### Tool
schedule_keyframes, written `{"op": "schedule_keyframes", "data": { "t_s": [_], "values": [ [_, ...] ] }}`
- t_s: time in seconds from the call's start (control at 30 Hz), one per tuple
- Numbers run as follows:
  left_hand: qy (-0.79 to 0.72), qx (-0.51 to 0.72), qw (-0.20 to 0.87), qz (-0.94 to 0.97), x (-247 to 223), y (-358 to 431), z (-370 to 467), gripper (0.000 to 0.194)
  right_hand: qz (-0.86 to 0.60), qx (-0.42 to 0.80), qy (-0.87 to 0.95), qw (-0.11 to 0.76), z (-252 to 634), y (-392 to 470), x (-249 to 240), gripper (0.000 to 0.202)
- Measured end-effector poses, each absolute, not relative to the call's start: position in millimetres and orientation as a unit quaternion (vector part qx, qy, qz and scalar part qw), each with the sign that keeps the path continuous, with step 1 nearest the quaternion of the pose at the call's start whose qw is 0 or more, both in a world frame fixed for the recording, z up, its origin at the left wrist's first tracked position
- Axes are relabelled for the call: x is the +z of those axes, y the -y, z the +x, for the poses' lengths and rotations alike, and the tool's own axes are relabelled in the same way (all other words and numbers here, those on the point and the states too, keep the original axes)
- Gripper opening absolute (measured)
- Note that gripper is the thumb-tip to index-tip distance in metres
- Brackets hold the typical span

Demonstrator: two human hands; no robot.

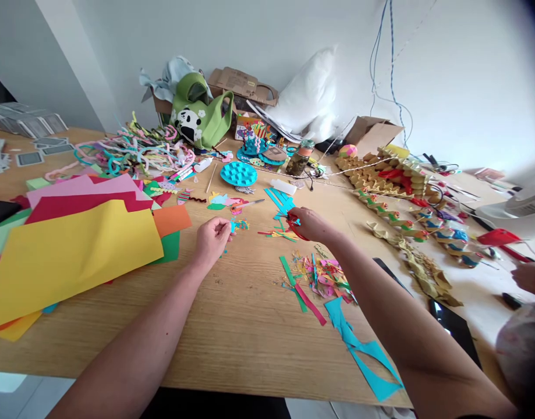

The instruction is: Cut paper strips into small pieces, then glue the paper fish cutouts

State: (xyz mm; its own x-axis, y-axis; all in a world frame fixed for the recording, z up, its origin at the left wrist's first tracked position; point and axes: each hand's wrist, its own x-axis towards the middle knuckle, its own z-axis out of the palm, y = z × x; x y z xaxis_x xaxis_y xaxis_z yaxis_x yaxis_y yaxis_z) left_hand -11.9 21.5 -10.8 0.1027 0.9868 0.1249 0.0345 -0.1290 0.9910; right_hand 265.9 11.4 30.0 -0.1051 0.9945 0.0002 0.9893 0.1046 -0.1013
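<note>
My left hand (213,237) is closed, with thumb and fingertips pinching a small piece of blue paper (233,226). Tiny blue and yellow paper snippets (242,224) lie on the table just beyond those fingertips. My right hand (313,224) is wrapped around red-handled scissors (296,228); their blades are hard to make out. Close by the scissors are blue paper strips (279,201) and a few thin red, yellow and green strips (279,234). Several cut paper shapes (226,201) and a slim tool with an orange end (250,203) lie ahead of my left hand.
Coloured sheets (84,256) are stacked at left, below a heap of pipe cleaners (131,145). A blue bumpy disc (238,173), a white bottle (283,186) and a jar (300,158) stand farther back. Paper scraps (326,273) lie near my right forearm. Another person's hand (529,278) shows at right.
</note>
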Motion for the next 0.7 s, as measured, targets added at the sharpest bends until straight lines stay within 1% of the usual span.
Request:
{"op": "schedule_keyframes", "data": {
  "t_s": [0.1, 0.27, 0.53, 0.7],
  "values": [
    [-0.45, 0.497, 0.483, 0.564, -11.1, -21.4, -11.9, 0.018, -0.672, 0.042, 0.739, 0.022, 259.0, -13.8, 18.5, 0.018],
    [-0.449, 0.5, 0.481, 0.563, -11.7, -22.3, -11.9, 0.018, -0.67, 0.042, 0.74, 0.028, 249.0, -19.2, 6.1, 0.019],
    [-0.443, 0.501, 0.477, 0.57, -13.0, -23.5, -12.1, 0.019, -0.653, 0.072, 0.751, 0.063, 257.5, -17.9, 16.8, 0.019],
    [-0.447, 0.501, 0.474, 0.57, -12.9, -23.1, -12.1, 0.019, -0.63, 0.078, 0.771, 0.05, 258.5, -16.9, 12.1, 0.024]
  ]
}}
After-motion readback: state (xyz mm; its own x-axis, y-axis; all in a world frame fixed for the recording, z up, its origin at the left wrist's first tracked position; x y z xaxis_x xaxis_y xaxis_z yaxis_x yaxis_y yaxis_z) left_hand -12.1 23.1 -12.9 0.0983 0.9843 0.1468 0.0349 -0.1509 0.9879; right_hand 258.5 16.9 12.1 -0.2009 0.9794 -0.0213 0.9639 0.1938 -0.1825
